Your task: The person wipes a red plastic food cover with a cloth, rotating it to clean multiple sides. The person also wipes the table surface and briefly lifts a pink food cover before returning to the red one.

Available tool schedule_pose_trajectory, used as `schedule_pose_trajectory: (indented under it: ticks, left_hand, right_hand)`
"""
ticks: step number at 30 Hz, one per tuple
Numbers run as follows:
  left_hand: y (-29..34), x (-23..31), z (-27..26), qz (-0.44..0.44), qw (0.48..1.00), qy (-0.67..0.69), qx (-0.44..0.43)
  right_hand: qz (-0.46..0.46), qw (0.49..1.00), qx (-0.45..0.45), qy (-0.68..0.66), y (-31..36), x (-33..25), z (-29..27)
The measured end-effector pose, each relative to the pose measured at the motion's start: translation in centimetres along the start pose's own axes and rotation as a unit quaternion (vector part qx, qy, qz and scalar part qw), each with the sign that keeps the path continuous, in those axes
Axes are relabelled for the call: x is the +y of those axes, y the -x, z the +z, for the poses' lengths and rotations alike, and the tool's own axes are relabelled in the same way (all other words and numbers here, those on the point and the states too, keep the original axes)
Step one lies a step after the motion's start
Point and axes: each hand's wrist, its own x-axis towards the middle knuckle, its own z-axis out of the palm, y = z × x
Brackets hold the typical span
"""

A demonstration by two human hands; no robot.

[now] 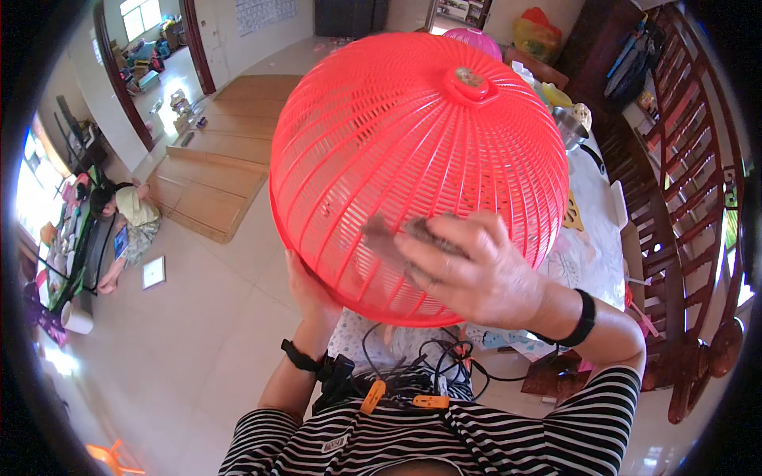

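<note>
A large red plastic mesh food cover (373, 151), dome-shaped with a round knob on top, is held up in front of me and tilted. My left hand (311, 292) grips its lower left rim, the fingers partly hidden behind the edge. My right hand (488, 274) is closed around a crumpled grey-brown cloth (384, 239) and presses it against the near side of the mesh. The cloth is slightly blurred. Behind the cover, much of the table (591, 246) with its pale patterned cloth is hidden.
A metal bowl (570, 127) stands on the table to the right, by a dark wooden railing (690, 151). Flattened cardboard (210, 190) lies on the floor at left, near a seated person (135, 210) and a tablet (153, 272). Black cables (444, 361) hang at my waist.
</note>
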Motion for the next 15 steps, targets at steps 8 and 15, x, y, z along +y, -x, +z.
schedule_pose_trajectory:
  ticks: [8, 15]
  left_hand:
    - [-0.3, 0.7, -2.7, -0.113, 0.973, -0.2, -0.006]
    - [-11.3, 5.2, -1.1, -0.134, 0.961, -0.043, -0.236]
  right_hand:
    - [-0.054, 0.986, -0.012, 0.159, 2.3, -1.9, 1.9]
    - [0.013, 0.992, 0.034, 0.122, 4.7, -0.4, 2.7]
